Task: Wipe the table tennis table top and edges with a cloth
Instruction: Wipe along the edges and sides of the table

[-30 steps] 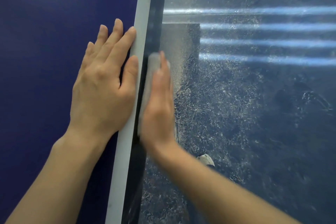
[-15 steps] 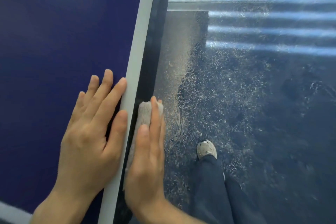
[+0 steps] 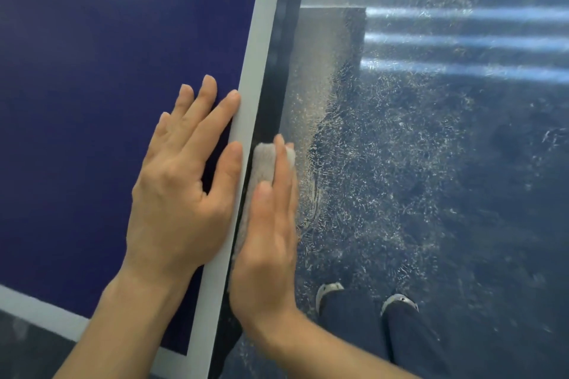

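Cloth [image 3: 265, 164] further along edge, fingers [image 3: 281, 175] flat.

Table tennis table top [image 3: 92, 71] fills the left; its side edge [image 3: 277, 71] runs diagonally up the middle, floor [image 3: 431, 178] to the right. Left hand [image 3: 181, 194] lies flat on the top, fingertips at the boundary line [image 3: 255, 55]. Right hand [image 3: 268, 240] just right of it, pressing the cloth [image 3: 264, 163] against the side edge. Two shoes [image 3: 328, 289] on the floor lower right, near the right wrist.
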